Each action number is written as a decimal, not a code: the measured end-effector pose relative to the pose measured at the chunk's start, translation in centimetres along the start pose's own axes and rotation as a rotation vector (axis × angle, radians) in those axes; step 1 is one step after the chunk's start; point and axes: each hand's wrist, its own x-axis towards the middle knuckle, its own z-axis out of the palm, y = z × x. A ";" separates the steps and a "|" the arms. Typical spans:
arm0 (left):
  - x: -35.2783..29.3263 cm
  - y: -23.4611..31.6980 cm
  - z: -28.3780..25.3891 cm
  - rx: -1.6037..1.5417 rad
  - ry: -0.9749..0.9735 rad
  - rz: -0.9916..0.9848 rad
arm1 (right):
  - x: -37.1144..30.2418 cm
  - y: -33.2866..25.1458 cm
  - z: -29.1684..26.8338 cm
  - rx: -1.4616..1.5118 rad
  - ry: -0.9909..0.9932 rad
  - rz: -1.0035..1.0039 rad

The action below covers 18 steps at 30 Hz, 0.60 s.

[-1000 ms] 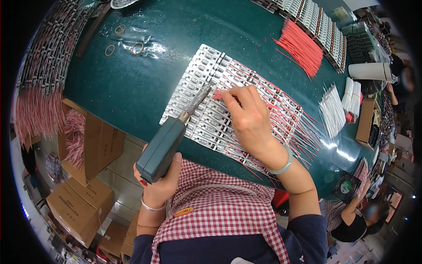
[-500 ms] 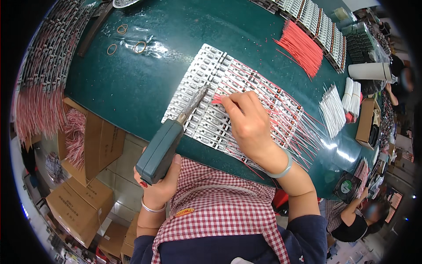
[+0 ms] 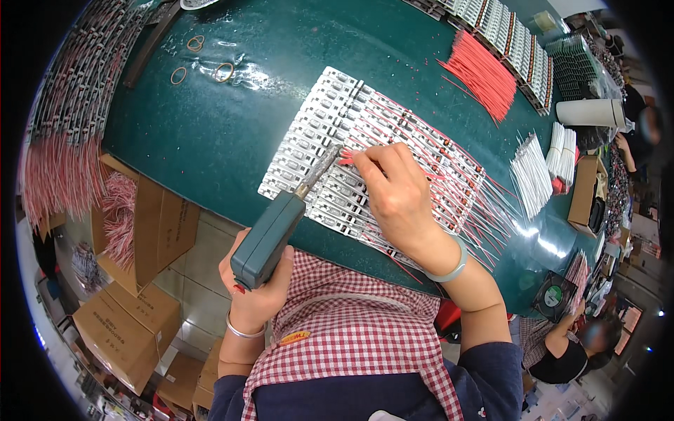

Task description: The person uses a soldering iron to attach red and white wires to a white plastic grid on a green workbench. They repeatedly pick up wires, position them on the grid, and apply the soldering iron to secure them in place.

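Observation:
My left hand [image 3: 258, 284] is wrapped round a dark green soldering gun [image 3: 267, 235]. Its long metal tip reaches up and right to a panel of white and silver parts [image 3: 298, 158], ending close to my right fingertips. My right hand [image 3: 399, 193] pinches a few short red wires [image 3: 347, 157] over the panel's middle. Red and white wires lie across the panel's right half and trail past its right edge. Whether the tip touches a wire or a part cannot be made out.
A red wire bundle [image 3: 481, 74] and white wire bundles [image 3: 530, 175] lie on the green table [image 3: 175, 126]. Rubber bands [image 3: 224, 72] sit at far left. Stacked wired panels [image 3: 67, 105] stand left, cardboard boxes [image 3: 126, 330] below. Another person [image 3: 562, 354] works at right.
The soldering gun has shifted slightly right, its tip now closer to my right fingertips. My left hand has moved with it. My right hand has barely moved.

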 end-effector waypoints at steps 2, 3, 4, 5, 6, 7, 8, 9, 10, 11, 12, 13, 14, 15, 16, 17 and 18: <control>0.0 0.0 0.0 0.020 -0.012 -0.001 | 0.0 0.0 0.0 -0.009 -0.003 -0.003; 0.0 0.1 -0.1 0.034 -0.019 0.003 | 0.0 0.0 0.0 -0.011 -0.004 -0.005; 0.1 0.2 -0.2 0.047 -0.026 0.007 | 0.1 0.0 -0.1 -0.013 -0.004 -0.005; 0.0 0.2 -0.2 0.045 -0.016 -0.004 | 0.1 0.0 -0.1 -0.014 -0.005 -0.006; -0.1 0.2 -0.2 0.042 -0.006 -0.016 | 0.1 0.0 -0.1 -0.015 -0.007 -0.007; -0.3 0.2 -0.2 0.039 0.004 -0.028 | 0.1 0.0 -0.1 -0.014 -0.009 -0.004; -0.6 0.0 -0.2 0.020 0.028 -0.044 | 0.0 0.0 0.0 -0.013 -0.010 -0.001; -1.1 -0.5 -0.2 0.000 0.053 -0.060 | 0.0 0.0 0.0 -0.012 -0.013 0.001; -1.5 -0.9 -0.2 -0.021 0.078 -0.076 | 0.0 -0.1 0.0 -0.016 -0.015 0.003; -1.7 -1.1 -0.3 -0.022 0.081 -0.068 | 0.0 -0.2 0.0 -0.019 -0.018 0.005; -1.8 -1.2 -0.3 -0.022 0.083 -0.060 | 0.0 -0.2 -0.1 -0.022 -0.019 0.008; -1.8 -1.3 -0.4 -0.022 0.086 -0.051 | 0.0 -0.1 0.0 -0.022 -0.013 0.006; -1.9 -1.3 -0.4 -0.030 0.089 -0.062 | 0.0 -0.1 0.0 -0.021 -0.007 0.004; -1.9 -1.3 -0.4 -0.037 0.092 -0.072 | -0.1 -0.1 0.1 -0.019 -0.001 0.001; -2.0 -1.3 -0.4 -0.044 0.096 -0.083 | -0.1 -0.1 0.1 -0.016 0.014 -0.008; -2.1 -1.3 -0.5 -0.047 0.092 -0.090 | -0.1 -0.1 0.1 -0.012 0.029 -0.016; -2.1 -1.2 -0.5 -0.051 0.089 -0.097 | 0.0 -0.1 0.0 -0.009 0.044 -0.025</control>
